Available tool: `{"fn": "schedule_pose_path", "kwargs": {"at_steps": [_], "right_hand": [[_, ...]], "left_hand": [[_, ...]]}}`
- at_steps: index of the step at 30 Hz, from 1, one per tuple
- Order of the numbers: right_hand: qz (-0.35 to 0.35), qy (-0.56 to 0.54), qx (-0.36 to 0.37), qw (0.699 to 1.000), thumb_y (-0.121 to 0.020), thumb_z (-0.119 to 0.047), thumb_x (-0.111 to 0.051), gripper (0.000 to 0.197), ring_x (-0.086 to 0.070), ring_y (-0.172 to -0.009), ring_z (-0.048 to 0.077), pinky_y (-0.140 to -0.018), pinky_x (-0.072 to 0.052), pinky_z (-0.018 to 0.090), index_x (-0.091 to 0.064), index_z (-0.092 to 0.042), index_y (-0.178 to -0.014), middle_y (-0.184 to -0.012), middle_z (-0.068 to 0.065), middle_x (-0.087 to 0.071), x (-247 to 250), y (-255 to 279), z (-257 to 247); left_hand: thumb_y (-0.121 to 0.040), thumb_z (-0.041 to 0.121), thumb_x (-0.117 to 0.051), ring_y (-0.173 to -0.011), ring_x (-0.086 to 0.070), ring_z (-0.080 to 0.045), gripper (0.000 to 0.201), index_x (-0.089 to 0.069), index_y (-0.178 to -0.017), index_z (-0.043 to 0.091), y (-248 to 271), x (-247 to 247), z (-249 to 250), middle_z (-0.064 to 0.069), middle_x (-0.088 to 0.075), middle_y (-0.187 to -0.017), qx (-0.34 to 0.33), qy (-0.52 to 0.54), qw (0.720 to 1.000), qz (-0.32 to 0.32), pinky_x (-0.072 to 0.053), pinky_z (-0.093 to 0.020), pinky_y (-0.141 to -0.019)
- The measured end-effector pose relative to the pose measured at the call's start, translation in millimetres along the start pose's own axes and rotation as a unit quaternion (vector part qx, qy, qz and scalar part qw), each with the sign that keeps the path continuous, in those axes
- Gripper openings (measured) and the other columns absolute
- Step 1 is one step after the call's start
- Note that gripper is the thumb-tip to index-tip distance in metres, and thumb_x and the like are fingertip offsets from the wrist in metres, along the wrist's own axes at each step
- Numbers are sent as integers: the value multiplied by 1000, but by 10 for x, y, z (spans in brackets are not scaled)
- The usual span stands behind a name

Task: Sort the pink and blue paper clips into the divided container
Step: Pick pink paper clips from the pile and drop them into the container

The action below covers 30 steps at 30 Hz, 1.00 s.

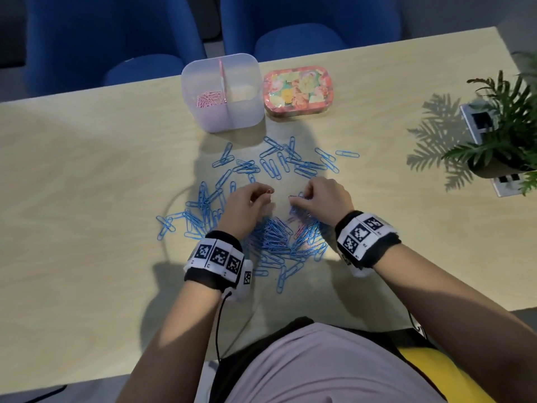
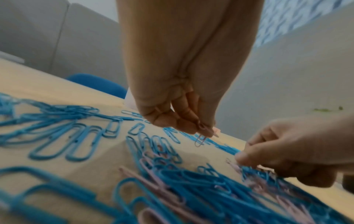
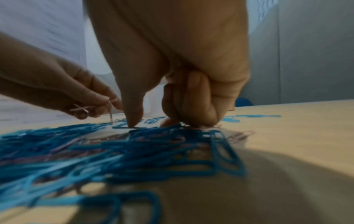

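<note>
1. Pink paper clips [image 2: 203,133] are hanging from the left hand [image 1: 247,205], whose curled fingers [image 2: 172,121] and thumb are pinching a few of them just above the table [image 1: 87,170].
2. The right hand [image 1: 319,199] is pressing its curled fingertips [image 3: 134,119] into the mixed pile [image 1: 279,237], pinching at a clip; the blur is hiding whether that clip is pink or blue.
3. Judging by the task, the step is picking pink out of blue: the right fingers should be lifting one clip straight up and giving it a shake, since hooked neighbours are likely to come along.
4. The left pinch should be staying tight, as the dangling clips look ready to slip.
5. The divided container [image 1: 222,91] is standing well beyond the fingertips, with pink clips lying in its left compartment and the right one appearing bare.
6. Loose blue clips [image 1: 276,164] are lying between the fingers and the container, so the carry should be passing above them.
7. A floral tin [image 1: 296,91] is sitting just beside the container's right wall; the near table edge is lying behind the wrists.
</note>
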State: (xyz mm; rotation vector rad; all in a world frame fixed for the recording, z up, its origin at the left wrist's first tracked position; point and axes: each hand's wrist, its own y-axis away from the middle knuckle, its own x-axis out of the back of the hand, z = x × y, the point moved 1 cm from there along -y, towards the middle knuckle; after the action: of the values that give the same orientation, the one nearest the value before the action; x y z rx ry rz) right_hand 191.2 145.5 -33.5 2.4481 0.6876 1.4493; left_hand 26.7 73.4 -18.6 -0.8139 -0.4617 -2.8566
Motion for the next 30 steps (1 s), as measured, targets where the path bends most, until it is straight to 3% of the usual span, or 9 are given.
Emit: {"fn": "schedule_pose_path", "kwargs": {"at_steps": [4, 7, 10, 12, 15, 17, 21, 25, 30], "right_hand": [[-25, -105, -20, 994, -76, -17, -64, 34, -51, -60, 20, -60, -39, 28, -46, -15, -48, -60, 5, -53, 67, -145, 41], [9, -189, -72, 979, -77, -14, -66, 39, -36, -50, 15, -57, -33, 26, -43, -16, -46, -51, 3, -40, 206, -195, 147], [80, -140, -76, 984, -76, -24, -67, 24, -54, -64, 21, -65, -39, 26, -54, -18, -57, -62, 4, -57, 355, -201, 232], [111, -69, -36, 991, -78, -27, -65, 7, -60, -82, 27, -71, -43, 31, -64, -20, -76, -81, 7, -66, 393, -147, 165], [53, 14, 67, 996, -79, -35, -64, 19, -61, -92, 28, -74, -42, 32, -65, -21, -92, -90, 8, -68, 282, -23, -53], [1, 75, 85, 994, -78, -42, -65, 30, -60, -94, 27, -75, -40, 31, -61, -18, -97, -95, 7, -67, 172, 32, -133], [-19, 108, 68, 992, -80, -37, -65, 28, -60, -94, 29, -73, -38, 31, -59, -12, -92, -97, 7, -66, 99, 43, -169], [-70, 107, 36, 991, -82, -25, -62, 16, -64, -91, 28, -72, -44, 30, -70, -11, -82, -92, 5, -71, 106, -19, -211], [-79, 106, 14, 991, -82, -30, -61, 14, -63, -96, 29, -77, -44, 31, -62, -16, -81, -97, 6, -69, 111, -18, -159]], "left_hand": [[-97, 16, -43, -86, -51, -13, 20, -58, -84, 19, -23, 1, 17, -5, -56, -97, 21, 72, 997, 2, -40, -16, -73], [-98, 12, -34, -77, -52, -12, 32, -51, -72, 18, -43, 10, 72, -4, -57, -83, 82, 180, 980, -3, -43, -25, -76], [-97, 17, -33, -55, -44, -15, 34, -43, -64, 15, -46, -29, 167, -2, -44, -59, 159, 289, 944, -18, -44, -25, -59], [-96, 31, -43, -49, -35, -14, 37, -37, -62, 18, -54, -104, 197, 1, -34, -55, 145, 228, 962, -36, -35, -24, -49], [-88, 34, -59, -53, -44, -15, 33, -44, -62, 18, -97, -198, 190, 1, -47, -57, 61, 41, 996, -43, -38, -30, -56], [-84, 32, -62, -62, -53, -17, 24, -53, -69, 16, -84, -236, 184, 0, -58, -65, 26, -76, 995, -66, -43, -31, -63], [-74, 31, -68, -72, -58, -19, 18, -61, -69, 16, 50, -266, 131, 1, -59, -71, 24, -145, 982, -121, -49, -33, -71], [-74, 44, -68, -83, -56, -19, 28, -63, -84, 18, 183, -387, 129, -1, -55, -85, -18, -198, 977, -75, -45, -32, -70], [-81, 41, -63, -99, -54, -28, 39, -60, -105, 11, 136, -485, 192, -10, -56, -100, -88, -294, 949, -77, -41, -39, -76]]}}
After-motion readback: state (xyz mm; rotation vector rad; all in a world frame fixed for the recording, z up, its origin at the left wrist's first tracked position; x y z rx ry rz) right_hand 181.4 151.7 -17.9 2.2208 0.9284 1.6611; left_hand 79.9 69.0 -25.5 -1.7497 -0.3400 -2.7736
